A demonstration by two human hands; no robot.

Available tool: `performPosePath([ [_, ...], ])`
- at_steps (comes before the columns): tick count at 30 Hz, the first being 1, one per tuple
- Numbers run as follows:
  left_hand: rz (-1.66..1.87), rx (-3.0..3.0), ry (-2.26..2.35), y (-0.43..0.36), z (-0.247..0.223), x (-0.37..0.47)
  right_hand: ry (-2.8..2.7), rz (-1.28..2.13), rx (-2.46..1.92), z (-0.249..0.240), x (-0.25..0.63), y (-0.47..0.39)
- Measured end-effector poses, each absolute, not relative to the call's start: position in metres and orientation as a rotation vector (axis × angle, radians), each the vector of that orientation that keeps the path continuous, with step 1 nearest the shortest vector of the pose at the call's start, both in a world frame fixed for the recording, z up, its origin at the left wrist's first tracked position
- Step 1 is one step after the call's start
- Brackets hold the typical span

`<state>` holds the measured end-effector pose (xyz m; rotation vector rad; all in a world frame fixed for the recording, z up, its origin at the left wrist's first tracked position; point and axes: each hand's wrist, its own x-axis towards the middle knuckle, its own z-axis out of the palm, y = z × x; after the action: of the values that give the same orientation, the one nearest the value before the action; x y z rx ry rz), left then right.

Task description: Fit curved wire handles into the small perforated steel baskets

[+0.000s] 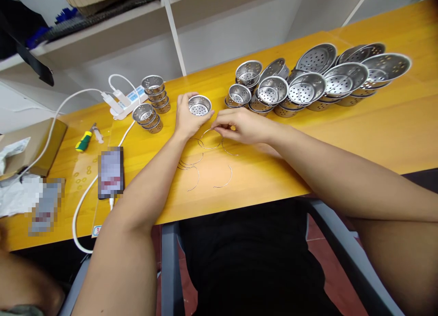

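My left hand (187,117) is wrapped round a small perforated metal cup (200,107), whose open top faces up. To its right, the fingertips of my right hand (236,125) pinch a thin wire ring (209,147) just below the cup. More thin curved wires (232,174) lie on the yellow table (260,179) between my forearms. Stacked metal cups (153,90) stand left of my left hand. Beyond my right hand are several more stacks of perforated cups (272,91), some tilted and wider at the top.
A power strip (128,103) with white cables lies at the back left. Nearer are a green and yellow screwdriver (84,141), a phone (111,172) on a cable, and a cardboard box (51,147). Another person's arm (27,279) shows at bottom left.
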<state>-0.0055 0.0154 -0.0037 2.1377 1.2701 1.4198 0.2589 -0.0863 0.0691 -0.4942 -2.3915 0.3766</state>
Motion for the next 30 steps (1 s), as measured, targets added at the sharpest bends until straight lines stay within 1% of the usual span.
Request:
performPosePath([
  [5,1.356,2.107,1.193,0.008,0.003,-0.002,-2.200,0.374,-0.590,0.063,0.260,-0.079],
  [10,1.310,2.036,1.208,0.009,0.002,-0.002,-2.125,0.425,-0.678,0.061,0.259,-0.078],
  [15,1.320,2.007,1.224,0.010,0.004,-0.002,-2.107,0.525,-0.786,0.067,0.257,-0.084],
  [19,1.361,2.001,1.219,0.008,0.004,0.002,-2.098,0.537,-0.784,0.067,0.256,-0.085],
  [22,1.375,2.012,1.218,0.005,0.004,0.004,-2.067,0.559,-0.780,0.064,0.255,-0.083],
  [27,1.338,2.110,1.136,0.004,0.002,0.005,-1.920,0.729,-0.797,0.060,0.252,-0.082],
  [30,1.357,2.171,1.055,0.007,0.000,0.004,-1.853,0.733,-0.867,0.062,0.254,-0.082],
])
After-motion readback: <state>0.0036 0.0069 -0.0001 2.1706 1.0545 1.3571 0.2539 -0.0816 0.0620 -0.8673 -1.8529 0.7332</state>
